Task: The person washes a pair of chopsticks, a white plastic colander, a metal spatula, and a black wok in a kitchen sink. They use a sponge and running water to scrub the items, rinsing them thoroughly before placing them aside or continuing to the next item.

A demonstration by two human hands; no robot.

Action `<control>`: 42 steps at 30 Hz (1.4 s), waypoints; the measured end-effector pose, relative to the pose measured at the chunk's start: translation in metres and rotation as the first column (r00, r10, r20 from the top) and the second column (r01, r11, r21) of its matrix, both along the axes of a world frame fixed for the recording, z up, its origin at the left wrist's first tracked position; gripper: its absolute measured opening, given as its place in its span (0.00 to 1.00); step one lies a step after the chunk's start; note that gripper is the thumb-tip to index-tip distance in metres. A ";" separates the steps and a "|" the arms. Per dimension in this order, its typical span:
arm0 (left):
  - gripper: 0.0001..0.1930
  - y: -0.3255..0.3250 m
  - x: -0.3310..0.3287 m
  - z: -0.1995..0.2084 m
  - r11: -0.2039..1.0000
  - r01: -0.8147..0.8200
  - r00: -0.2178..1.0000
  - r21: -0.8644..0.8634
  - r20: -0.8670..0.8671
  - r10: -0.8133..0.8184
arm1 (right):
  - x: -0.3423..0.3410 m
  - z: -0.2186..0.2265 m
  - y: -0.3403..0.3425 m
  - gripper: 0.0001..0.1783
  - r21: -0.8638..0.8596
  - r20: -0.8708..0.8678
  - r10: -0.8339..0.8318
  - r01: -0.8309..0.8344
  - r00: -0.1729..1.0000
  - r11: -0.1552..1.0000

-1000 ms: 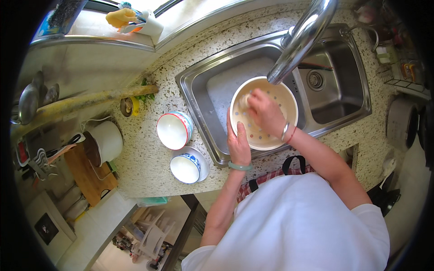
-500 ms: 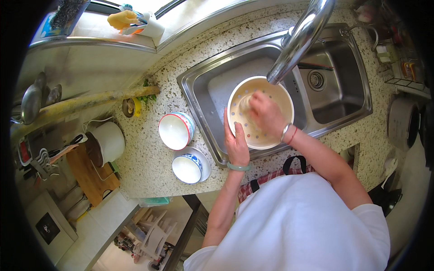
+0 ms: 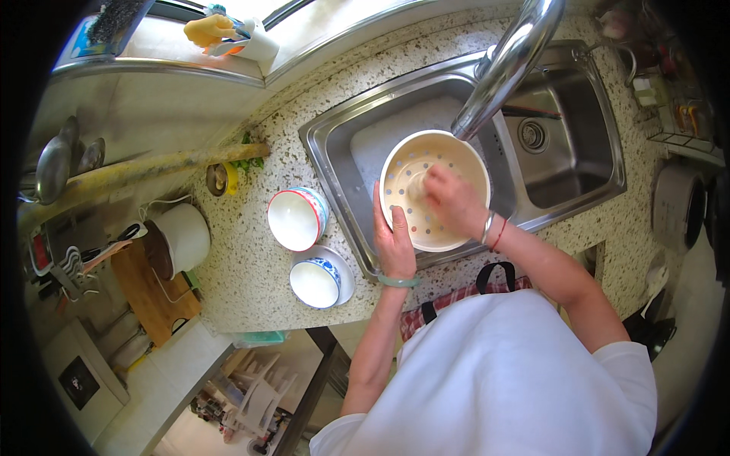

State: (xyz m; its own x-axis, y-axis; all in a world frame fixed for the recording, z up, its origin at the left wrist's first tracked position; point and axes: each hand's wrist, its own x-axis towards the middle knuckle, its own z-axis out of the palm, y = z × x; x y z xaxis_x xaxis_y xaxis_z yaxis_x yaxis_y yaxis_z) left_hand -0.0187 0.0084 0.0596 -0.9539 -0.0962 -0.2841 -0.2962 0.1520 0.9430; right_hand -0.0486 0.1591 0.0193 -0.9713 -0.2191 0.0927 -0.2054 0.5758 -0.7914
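Note:
Over the left basin of the steel sink [image 3: 334, 144], a large cream bowl [image 3: 465, 171] with round dots on its inside faces up toward me. My left hand [image 3: 394, 247] grips its left rim, thumb over the edge and fingers behind the wall. Inside the bowl, the bent fingers of my right hand [image 3: 454, 204] are closed on a pale, soft-looking wad [image 3: 416, 185], pressed near the bottom. Its kind is hard to make out, as the fingers cover much of it. The chrome faucet [image 3: 506, 72] hangs just above the bowl's upper right rim.
On the speckled counter [image 3: 236, 281] left of the sink stand a red-rimmed bowl [image 3: 293, 220] and a blue-patterned bowl [image 3: 315, 283]. Dark sticks [image 3: 531, 112] lie across the right basin [image 3: 566, 171]. Farther left are a white lidded pot [image 3: 186, 239] and a wooden board [image 3: 152, 292].
My right hand has shifted slightly down inside the bowl with the wad. The bowl and my left hand have moved a little to the left.

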 end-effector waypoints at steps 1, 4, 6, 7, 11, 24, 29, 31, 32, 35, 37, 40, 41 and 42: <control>0.27 0.001 -0.001 0.003 0.999 -0.013 1.000 0.042 0.020 0.013 | -0.009 -0.007 0.006 0.07 0.051 -0.004 -0.072 0.072 0.997 0.996; 0.27 0.008 0.000 0.004 0.999 -0.002 1.000 -0.035 0.007 0.002 | -0.023 -0.013 0.002 0.07 0.070 -0.093 -0.143 0.150 0.985 0.986; 0.27 0.010 0.000 0.004 0.997 0.016 1.000 -0.078 0.011 -0.015 | -0.027 -0.008 -0.010 0.07 -0.004 -0.104 -0.124 0.125 0.987 0.992; 0.27 0.008 0.001 -0.004 0.993 0.039 0.999 -0.113 0.002 -0.039 | -0.026 -0.003 -0.016 0.07 -0.065 -0.102 -0.094 0.087 0.990 0.994; 0.27 0.003 0.001 0.004 0.996 0.026 0.999 -0.090 0.026 -0.024 | -0.005 0.016 -0.031 0.08 -0.191 -0.087 0.100 -0.115 0.991 0.975; 0.28 0.005 -0.002 0.009 0.988 0.035 0.999 -0.152 -0.015 -0.038 | -0.018 -0.006 0.001 0.08 -0.036 -0.044 -0.075 0.073 0.996 0.997; 0.27 -0.011 -0.007 -0.008 0.986 0.013 0.994 -0.166 -0.104 -0.031 | 0.019 0.008 -0.022 0.07 -0.210 -0.034 0.245 -0.247 0.969 0.946; 0.27 -0.014 -0.005 -0.005 0.972 0.046 0.990 -0.231 -0.116 -0.075 | 0.022 0.005 -0.013 0.07 -0.125 -0.016 0.233 -0.233 0.972 0.964; 0.27 -0.015 -0.004 -0.012 0.965 0.019 0.984 -0.263 -0.168 -0.065 | 0.020 0.005 -0.009 0.07 -0.086 -0.015 0.231 -0.232 0.973 0.969; 0.27 -0.012 -0.006 0.008 0.999 -0.040 0.998 -0.021 -0.042 0.039 | -0.009 -0.012 0.010 0.08 0.139 -0.005 -0.056 0.056 0.998 0.989; 0.27 -0.004 -0.004 0.007 0.991 0.014 0.997 -0.135 -0.077 -0.024 | -0.023 -0.022 0.010 0.08 0.104 -0.088 -0.075 0.084 0.993 0.991; 0.28 0.004 -0.001 0.003 0.989 0.043 0.998 -0.145 -0.036 -0.048 | -0.030 -0.013 -0.011 0.09 -0.030 -0.166 -0.078 0.074 0.983 0.997; 0.28 0.004 0.004 -0.007 0.979 0.092 0.995 -0.183 -0.009 -0.095 | -0.029 -0.004 -0.022 0.09 -0.088 -0.181 -0.072 0.057 0.981 0.994; 0.28 0.002 0.006 -0.016 0.979 0.051 0.996 -0.196 -0.061 -0.064 | -0.023 0.013 -0.035 0.08 -0.135 -0.129 -0.052 0.034 0.990 0.990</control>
State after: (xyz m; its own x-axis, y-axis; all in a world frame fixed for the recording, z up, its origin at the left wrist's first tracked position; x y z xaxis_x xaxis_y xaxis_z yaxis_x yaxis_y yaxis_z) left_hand -0.0124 0.0106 0.0437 -0.9756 -0.0879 -0.2011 -0.2193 0.3488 0.9112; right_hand -0.0716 0.1244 0.0326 -0.9570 -0.1546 0.2455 -0.2900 0.4783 -0.8289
